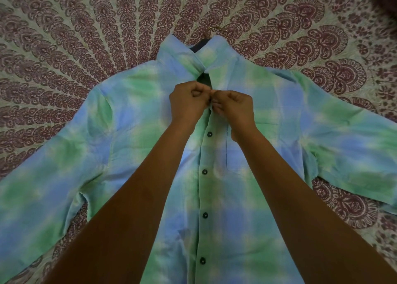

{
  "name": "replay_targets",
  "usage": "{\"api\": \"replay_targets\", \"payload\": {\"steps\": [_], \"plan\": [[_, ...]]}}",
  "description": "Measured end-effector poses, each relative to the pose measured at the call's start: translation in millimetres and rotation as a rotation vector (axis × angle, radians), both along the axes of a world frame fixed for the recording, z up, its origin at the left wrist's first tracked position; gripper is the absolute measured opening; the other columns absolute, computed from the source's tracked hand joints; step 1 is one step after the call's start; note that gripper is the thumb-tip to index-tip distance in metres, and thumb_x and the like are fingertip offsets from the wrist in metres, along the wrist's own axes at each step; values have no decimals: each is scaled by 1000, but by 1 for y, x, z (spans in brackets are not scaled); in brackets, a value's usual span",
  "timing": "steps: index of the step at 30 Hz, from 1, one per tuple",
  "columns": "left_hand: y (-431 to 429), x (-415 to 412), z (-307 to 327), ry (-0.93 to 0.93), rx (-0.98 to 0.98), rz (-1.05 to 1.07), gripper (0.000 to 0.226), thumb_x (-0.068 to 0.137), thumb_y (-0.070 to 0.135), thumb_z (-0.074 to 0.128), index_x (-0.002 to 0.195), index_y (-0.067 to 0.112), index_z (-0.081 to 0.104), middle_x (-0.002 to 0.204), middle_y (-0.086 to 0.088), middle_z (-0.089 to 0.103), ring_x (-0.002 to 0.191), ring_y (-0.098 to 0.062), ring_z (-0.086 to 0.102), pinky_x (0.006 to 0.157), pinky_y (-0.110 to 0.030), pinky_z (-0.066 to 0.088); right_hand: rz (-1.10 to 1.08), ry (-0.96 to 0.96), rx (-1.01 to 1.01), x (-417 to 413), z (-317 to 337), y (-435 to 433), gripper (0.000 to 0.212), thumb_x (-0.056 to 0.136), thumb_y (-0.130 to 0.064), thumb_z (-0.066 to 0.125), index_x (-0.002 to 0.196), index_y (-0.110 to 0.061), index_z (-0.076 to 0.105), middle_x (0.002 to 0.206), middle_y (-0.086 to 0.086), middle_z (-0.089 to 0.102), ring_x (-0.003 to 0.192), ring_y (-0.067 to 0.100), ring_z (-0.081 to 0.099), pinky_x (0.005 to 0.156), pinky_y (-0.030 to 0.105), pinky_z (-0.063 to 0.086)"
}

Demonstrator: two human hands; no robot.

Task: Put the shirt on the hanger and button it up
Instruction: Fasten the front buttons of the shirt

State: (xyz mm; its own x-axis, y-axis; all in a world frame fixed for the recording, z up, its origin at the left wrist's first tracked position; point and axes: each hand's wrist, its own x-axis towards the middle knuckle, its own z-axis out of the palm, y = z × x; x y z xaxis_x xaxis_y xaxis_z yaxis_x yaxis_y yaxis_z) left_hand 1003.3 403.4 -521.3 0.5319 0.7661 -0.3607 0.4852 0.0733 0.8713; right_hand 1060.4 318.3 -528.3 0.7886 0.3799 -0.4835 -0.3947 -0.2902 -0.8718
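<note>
With the shirt [107, 133] spread flat, front up, on the bed cover [86, 36] and the hanger [198, 46] already inside its collar, the left hand [189, 103] pinches one front edge just below the neck while the right hand [234, 107] pinches the facing edge, probably to fasten an upper button.
</note>
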Motion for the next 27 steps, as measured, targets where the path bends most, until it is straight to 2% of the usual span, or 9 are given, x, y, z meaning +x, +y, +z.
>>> {"api": "replay_targets", "payload": {"steps": [2, 5, 9, 13, 15, 19, 24, 27], "plan": [[0, -1, 0, -14, -9, -22, 12, 78, 0, 65, 86, 6, 71, 82, -12, 70, 82, -27, 69, 83, -41, 58, 44, -22, 16, 1, 2, -3, 14, 78, -7, 65, 65, -12, 69, 66, 10, 64, 66, 17, 57, 70, 31, 51], [0, -2, 0, -28, -20, -40, 11, 81, 1, 65, 89, 5, 70, 83, -14, 69, 78, -25, 68, 81, -37, 58, 39, -72, -15, 1, 0, -4, 20, 79, -2, 62, 63, -13, 67, 60, 4, 60, 57, 12, 53, 60, 25, 46], [0, -2, 1, -34, -24, -36, 9, 82, 1, 64, 88, 5, 70, 86, -17, 70, 70, -17, 64, 79, -32, 58, -30, 7, 40, -1, -2, -5, 18, 82, -1, 59, 68, -9, 68, 68, 9, 59, 69, 22, 55, 67, 29, 48], [1, 0, 0, -2, 30, -55, 10, 81, 3, 65, 87, 6, 72, 81, -12, 69, 75, -22, 67, 83, -39, 58, -21, 34, 111, -4, -3, -8, 23, 85, -1, 57, 66, -12, 65, 73, 12, 58, 77, 25, 53, 70, 29, 48], [1, 0, 0, 11, 41, -58, 10, 80, 2, 64, 86, 7, 72, 78, -10, 69, 76, -23, 68, 83, -40, 58, -18, 44, 148, -4, -3, -9, 24, 87, -1, 55, 68, -12, 66, 67, 10, 61, 74, 23, 57, 69, 25, 51], [0, 1, 2, 48, 37, -109, 11, 80, 1, 64, 80, 11, 70, 70, -5, 66, 76, -24, 68, 83, -41, 58, -9, 58, 192, -3, -7, -13, 25, 89, -1, 53, 73, -15, 66, 56, -9, 66, 63, 10, 60, 67, 19, 54], [-1, 2, 0, 80, 31, -60, 14, 75, -4, 64, 81, 6, 71, 70, -9, 66, 72, -28, 69, 81, -42, 58, 0, 59, 163, 0, -8, -13, 16, 81, 2, 63, 72, -10, 65, 52, -8, 66, 54, 5, 62, 64, 19, 55], [-3, 2, 0, 65, -58, 27, 17, 75, -7, 63, 77, 10, 69, 74, -11, 68, 64, -23, 66, 74, -34, 60, 32, -37, 104, 5, -9, -11, 17, 77, 3, 67, 69, -12, 67, 54, -7, 65, 55, 9, 62, 67, 24, 55]]}}
